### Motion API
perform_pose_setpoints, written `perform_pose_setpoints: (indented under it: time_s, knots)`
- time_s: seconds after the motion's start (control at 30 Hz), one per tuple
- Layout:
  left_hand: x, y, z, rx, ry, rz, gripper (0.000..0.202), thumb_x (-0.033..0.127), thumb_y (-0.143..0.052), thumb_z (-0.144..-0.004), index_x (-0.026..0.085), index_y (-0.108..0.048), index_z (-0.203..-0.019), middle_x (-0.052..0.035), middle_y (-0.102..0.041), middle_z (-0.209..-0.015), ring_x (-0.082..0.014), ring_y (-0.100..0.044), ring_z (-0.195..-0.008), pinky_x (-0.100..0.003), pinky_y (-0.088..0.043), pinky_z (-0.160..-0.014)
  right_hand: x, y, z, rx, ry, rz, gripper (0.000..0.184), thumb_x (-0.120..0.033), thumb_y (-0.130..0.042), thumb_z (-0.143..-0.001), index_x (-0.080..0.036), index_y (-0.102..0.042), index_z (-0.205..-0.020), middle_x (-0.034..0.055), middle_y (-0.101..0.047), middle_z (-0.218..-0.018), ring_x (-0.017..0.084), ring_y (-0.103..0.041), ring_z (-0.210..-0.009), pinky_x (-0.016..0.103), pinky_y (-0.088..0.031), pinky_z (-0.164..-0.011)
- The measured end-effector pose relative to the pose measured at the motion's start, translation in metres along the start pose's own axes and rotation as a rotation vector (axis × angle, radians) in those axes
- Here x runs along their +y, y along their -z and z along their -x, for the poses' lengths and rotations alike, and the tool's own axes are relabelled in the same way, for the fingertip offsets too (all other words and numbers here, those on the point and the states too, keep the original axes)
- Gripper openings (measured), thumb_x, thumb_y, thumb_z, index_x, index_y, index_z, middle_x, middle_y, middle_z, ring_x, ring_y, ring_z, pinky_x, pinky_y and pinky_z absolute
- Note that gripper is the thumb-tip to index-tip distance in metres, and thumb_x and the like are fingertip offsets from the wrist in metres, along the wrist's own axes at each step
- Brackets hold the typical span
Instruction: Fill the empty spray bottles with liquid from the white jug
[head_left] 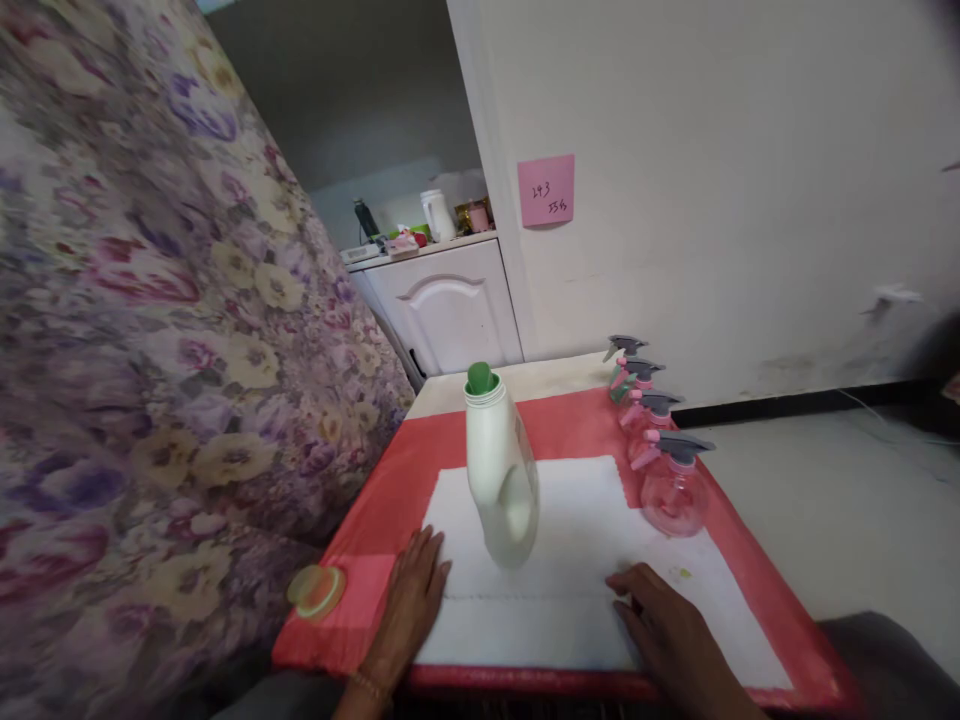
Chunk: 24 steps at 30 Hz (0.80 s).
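A pale plastic jug [495, 480], like a detergent bottle, stands upright with its green spout [480, 378] uncovered and its handle toward me. It rests on a white cloth [574, 560] spread over the table. My left hand [416, 590] lies flat at the cloth's left edge, fingers stretched out, holding nothing. To the left of it lies a round, see-through greenish-yellow cap [316, 591]. My right hand [660, 620] rests on the cloth's right part, fingers loosely bent, thumb apart from the index finger, with nothing visible between them. Neither hand touches the jug.
Several spray bottles [675, 495] with grey and pink triggers line the right side of the red-covered table [360, 535]. A floral curtain [187, 350] hangs close on the left. Behind stands a white cabinet [450, 310]; a pink note [546, 190] sticks to the wall.
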<state>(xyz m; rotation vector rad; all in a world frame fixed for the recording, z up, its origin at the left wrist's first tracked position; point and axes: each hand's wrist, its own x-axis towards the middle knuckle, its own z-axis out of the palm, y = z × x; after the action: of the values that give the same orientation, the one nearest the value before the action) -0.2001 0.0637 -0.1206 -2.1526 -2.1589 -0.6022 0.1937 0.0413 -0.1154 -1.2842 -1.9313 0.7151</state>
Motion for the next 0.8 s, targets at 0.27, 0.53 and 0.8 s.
perform_pose_setpoints:
  time_s: [0.27,0.53,0.8]
  knots:
    - [0.006,0.008,0.045,0.074,-0.099,0.035,0.037,0.036,-0.048,-0.091,0.024,-0.066,-0.121,-0.0106,-0.066,-0.130,-0.0298,-0.056,-0.127,-0.057,-0.041,-0.108,0.003,0.000,-0.002,-0.002,0.034,0.039,0.027,-0.013,-0.045,-0.086,-0.019,-0.065,-0.104,0.0087,-0.066,-0.101,0.022,-0.064,-0.094,0.034,-0.053,-0.085]
    - [0.017,0.007,0.049,0.037,-0.053,0.086,0.034,0.032,-0.048,-0.089,0.021,-0.069,-0.114,-0.0124,-0.067,-0.127,-0.0285,-0.061,-0.120,-0.055,-0.045,-0.104,0.007,-0.002,-0.004,-0.022,0.016,0.081,0.026,-0.011,-0.047,-0.083,-0.019,-0.067,-0.098,0.0083,-0.066,-0.099,0.022,-0.061,-0.095,0.035,-0.051,-0.088]
    - [0.022,0.001,0.057,0.092,-0.032,0.086,0.035,0.031,-0.043,-0.092,0.023,-0.067,-0.116,-0.0101,-0.066,-0.129,-0.0266,-0.058,-0.124,-0.055,-0.042,-0.108,0.005,0.001,-0.004,-0.016,0.029,0.061,0.023,-0.014,-0.048,-0.085,-0.020,-0.067,-0.097,0.0080,-0.065,-0.096,0.023,-0.062,-0.094,0.036,-0.052,-0.085]
